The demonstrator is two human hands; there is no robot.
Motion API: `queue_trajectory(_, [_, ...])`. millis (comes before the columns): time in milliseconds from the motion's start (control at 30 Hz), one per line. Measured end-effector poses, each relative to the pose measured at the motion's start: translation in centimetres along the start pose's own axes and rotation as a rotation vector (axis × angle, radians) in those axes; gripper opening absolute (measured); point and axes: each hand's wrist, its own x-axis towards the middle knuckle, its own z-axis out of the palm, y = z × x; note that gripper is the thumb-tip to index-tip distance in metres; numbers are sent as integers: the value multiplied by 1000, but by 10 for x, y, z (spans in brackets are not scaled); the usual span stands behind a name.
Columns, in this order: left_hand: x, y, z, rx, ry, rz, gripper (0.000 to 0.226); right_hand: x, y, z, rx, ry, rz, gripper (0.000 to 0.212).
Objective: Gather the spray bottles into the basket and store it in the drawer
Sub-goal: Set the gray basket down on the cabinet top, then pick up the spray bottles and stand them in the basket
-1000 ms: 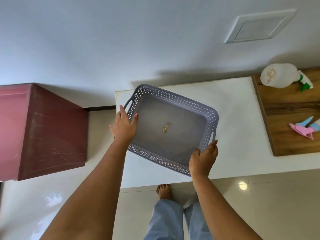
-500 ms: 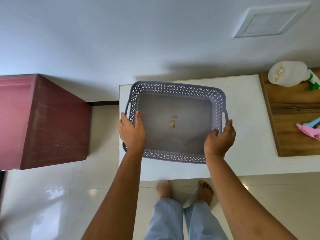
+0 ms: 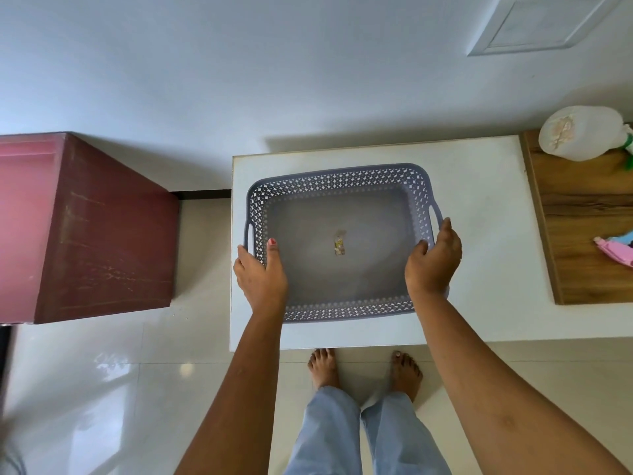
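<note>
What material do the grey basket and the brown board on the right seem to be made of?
The grey basket looks like moulded plastic with a matte finish: its walls carry a regular pattern of small cut-outs, and its handles are moulded in. The brown board looks like wood or a wood-look laminate: grain lines and a dark knot streak show, but real wood or print cannot be told.

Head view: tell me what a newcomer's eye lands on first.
The grey lattice basket sits mid-frame on the white table, gripped at its sides by the left hand and right hand, empty but for a small sticker. At the right edge, a white spray bottle and a pink one lie on a wooden board.
</note>
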Motion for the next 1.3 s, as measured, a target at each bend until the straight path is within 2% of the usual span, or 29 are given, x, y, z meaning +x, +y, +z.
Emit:
queue_trajectory(167, [0, -1, 2, 54, 0, -20, 73, 1, 0, 1, -6, -5, -10, 55])
queue_trajectory(267, [-8, 1, 4, 207, 29, 39, 75, 0, 1, -2, 26, -26, -14, 55])
queue_trajectory(367, [-21, 6, 6, 341, 19, 167, 75, -1, 1, -9, 56, -27, 3, 54])
queue_trajectory(600, [-58, 44, 27, 536, -160, 468, 72, 16, 7, -40, 141, 110, 21, 45])
queue_trajectory(867, [-140, 115, 123, 680, -412, 845, 63, 73, 53, -107, 119, 206, 44, 30])
queue_trajectory(967, [-180, 138, 173, 699, -502, 951, 59, 113, 87, -145, -32, 242, 22, 28])
queue_trajectory(1067, [-214, 151, 219, 745, -628, 1019, 57, 149, 125, -188, -216, 242, -86, 28])
queue_trajectory(1200, [-250, 160, 280, 807, -782, 985, 52, 194, 174, -236, -659, -114, -118, 58])
queue_trajectory(1300, [-265, 167, 321, 856, -882, 903, 52, 222, 201, -252, -916, -254, -236, 69])
